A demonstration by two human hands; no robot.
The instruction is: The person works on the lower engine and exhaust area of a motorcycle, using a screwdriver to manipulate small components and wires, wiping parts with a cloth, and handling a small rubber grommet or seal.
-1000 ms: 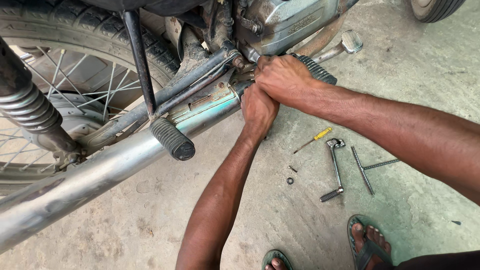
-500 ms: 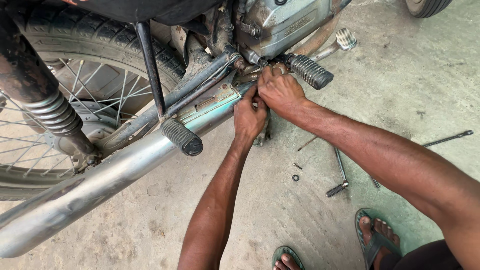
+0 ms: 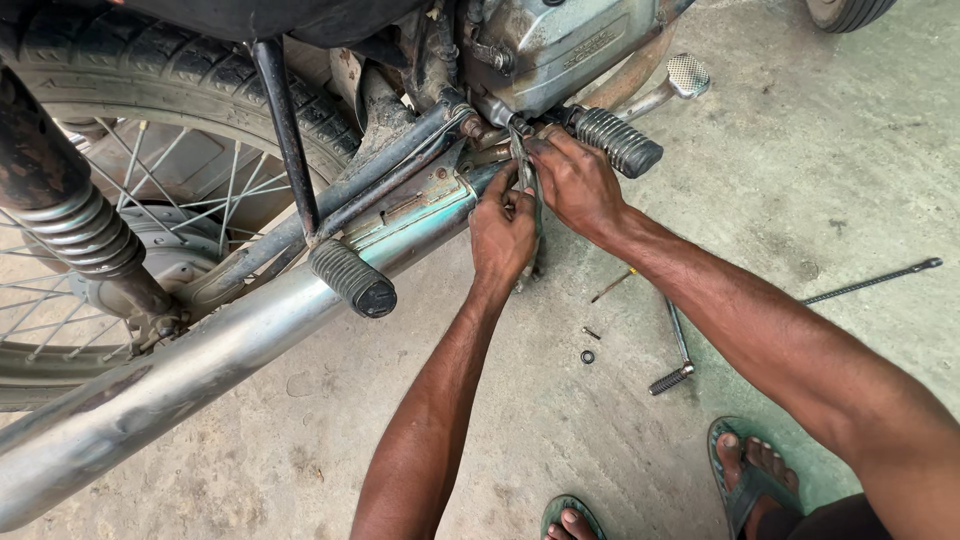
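A pair of pliers [image 3: 522, 172] is held upright just below the engine casing [image 3: 565, 45], at about twelve o'clock in the view, its nose set against a small fitting where the frame meets the exhaust pipe [image 3: 230, 350]. The left hand [image 3: 503, 232] is closed around the handles from six o'clock; the right hand [image 3: 578, 183] is curled against the same spot at three o'clock, fingers pressed together. The fitting appears not yet freed, judged from the tool set on it. What is pinched is hidden by the fingers. On the floor [image 3: 800, 200] at five o'clock lie a socket wrench [image 3: 676, 352], a washer [image 3: 587, 356] and a thin rod [image 3: 870, 281], untouched.
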